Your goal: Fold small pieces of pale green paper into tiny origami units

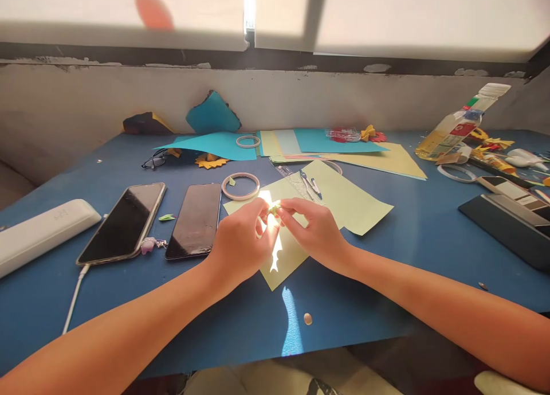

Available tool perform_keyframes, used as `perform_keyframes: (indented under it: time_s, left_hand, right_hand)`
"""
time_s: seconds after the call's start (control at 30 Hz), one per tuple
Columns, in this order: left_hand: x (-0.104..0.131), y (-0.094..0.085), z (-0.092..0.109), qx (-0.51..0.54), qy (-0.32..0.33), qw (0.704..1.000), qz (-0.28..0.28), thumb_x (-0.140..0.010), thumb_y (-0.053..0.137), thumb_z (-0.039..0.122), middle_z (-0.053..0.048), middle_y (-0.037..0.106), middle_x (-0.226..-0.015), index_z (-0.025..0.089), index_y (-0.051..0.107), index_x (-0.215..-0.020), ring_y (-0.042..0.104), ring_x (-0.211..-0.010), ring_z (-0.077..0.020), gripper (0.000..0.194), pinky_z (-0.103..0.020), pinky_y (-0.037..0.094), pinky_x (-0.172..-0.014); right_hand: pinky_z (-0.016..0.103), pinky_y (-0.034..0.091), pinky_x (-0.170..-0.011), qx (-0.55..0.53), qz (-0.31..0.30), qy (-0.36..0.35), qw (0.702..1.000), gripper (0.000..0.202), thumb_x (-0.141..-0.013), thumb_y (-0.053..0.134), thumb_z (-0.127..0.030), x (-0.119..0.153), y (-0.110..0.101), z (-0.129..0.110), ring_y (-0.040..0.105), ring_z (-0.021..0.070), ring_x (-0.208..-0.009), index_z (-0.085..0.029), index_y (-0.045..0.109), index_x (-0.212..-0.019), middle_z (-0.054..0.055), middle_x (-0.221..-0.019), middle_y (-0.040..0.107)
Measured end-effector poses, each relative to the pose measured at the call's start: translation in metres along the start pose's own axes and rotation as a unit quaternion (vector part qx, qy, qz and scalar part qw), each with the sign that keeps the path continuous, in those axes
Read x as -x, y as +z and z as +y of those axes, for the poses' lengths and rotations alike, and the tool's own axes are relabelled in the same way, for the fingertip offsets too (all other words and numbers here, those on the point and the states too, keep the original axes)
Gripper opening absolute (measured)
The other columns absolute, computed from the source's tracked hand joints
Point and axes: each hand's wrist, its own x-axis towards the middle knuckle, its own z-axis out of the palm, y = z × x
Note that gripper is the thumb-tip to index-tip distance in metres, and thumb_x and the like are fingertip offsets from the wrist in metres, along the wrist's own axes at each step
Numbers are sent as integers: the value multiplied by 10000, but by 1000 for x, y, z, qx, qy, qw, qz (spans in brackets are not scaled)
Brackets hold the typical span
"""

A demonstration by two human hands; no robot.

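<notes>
Between the fingertips of both hands is a small piece of light green folded paper, partly hidden and washed out by bright sunlight. My left hand pinches it from the left, my right hand from the right. Beneath them lies a pale yellow-green paper sheet on the blue table. A compass and a clear set square rest on that sheet just beyond my fingers. Left of my hands sits a tape roll with a green paper scrap inside its ring. Another small green folded piece lies between two phones.
Two phones and a white power bank with a cable occupy the left. Coloured paper sheets lie along the back. At right are a leaning bottle of yellow liquid and a dark case. A coin-like disc lies near the front edge.
</notes>
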Motion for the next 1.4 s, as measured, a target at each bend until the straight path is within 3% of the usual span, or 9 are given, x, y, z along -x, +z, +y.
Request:
perform_keyframes:
  time_s: [0.13, 0.3, 0.47, 0.63, 0.73, 0.9, 1.03, 1.23, 1.4]
  left_hand:
    - [0, 0, 0, 5, -7, 1000, -1, -720, 456, 217, 8, 569, -585, 179, 498, -684, 492, -463, -106, 68, -199, 346, -421]
    - [1, 0, 2, 18, -13, 1000, -10, -712, 451, 208, 2, 559, -593, 180, 487, -686, 476, -469, -108, 53, -204, 340, -425]
    - [2, -1, 3, 41, -19, 999, -25, -729, 451, 229, 2, 556, -624, 183, 478, -710, 454, -461, -101, 56, -208, 337, -427]
    - [2, -4, 6, 86, -29, 995, -45, -729, 500, 266, 10, 586, -715, 191, 486, -838, 513, -535, -99, 133, -189, 374, -448]
    - [1, -5, 9, 103, -50, 991, -64, -769, 477, 273, 22, 580, -659, 191, 495, -763, 524, -537, -100, 85, -186, 374, -446]
    - [-4, -5, 9, 115, -75, 986, -95, -826, 417, 275, 34, 576, -564, 186, 524, -674, 552, -521, -101, 206, -186, 390, -448]
    - [-7, -5, 5, 88, -57, 993, -62, -786, 466, 255, 21, 621, -661, 185, 560, -729, 574, -561, -100, 131, -182, 397, -468]
    - [-5, -3, 0, 3, 5, 1000, -9, -740, 485, 242, 9, 610, -584, 167, 572, -701, 457, -423, -83, 121, -194, 339, -418]
    - [-4, -2, -3, -66, 68, 995, 35, -723, 500, 215, 6, 602, -565, 160, 584, -724, 498, -449, -101, 100, -196, 319, -419]
  right_hand:
    - [234, 485, -578, 58, 19, -46, 997, 139, -807, 505, -152, 0, 2, 2, 635, 119, -622, -180, 638, -836, 7, -732, 697]
    - [329, 437, -683, 136, 60, -140, 979, 149, -806, 496, -167, -2, 1, 8, 602, 133, -529, -167, 646, -804, 18, -645, 695]
    - [324, 418, -702, 173, 65, -199, 963, 165, -806, 482, -129, -4, -3, 9, 584, 119, -520, -149, 643, -776, 16, -642, 690]
    - [289, 438, -629, 174, 105, -189, 961, 178, -806, 475, -124, -1, 1, 5, 518, 104, -446, -138, 646, -760, -6, -509, 615]
    - [275, 452, -631, 166, 112, -188, 961, 167, -805, 486, -126, 0, 2, 5, 508, 97, -445, -139, 647, -766, -7, -522, 620]
    - [264, 466, -657, 161, 107, -192, 962, 157, -810, 493, -136, 0, 3, 7, 513, 97, -456, -134, 647, -782, -5, -528, 622]
    - [283, 465, -689, 167, 91, -192, 963, 179, -828, 472, -143, -1, 2, 9, 503, 100, -446, -144, 649, -797, 0, -544, 634]
    - [352, 440, -780, 148, 37, -167, 974, 188, -817, 469, -164, 0, -3, 7, 548, 121, -497, -141, 651, -857, 21, -592, 664]
    - [244, 471, -590, 80, 4, -72, 994, 187, -848, 468, -230, 1, -8, -6, 605, 112, -553, -177, 644, -816, -2, -636, 674]
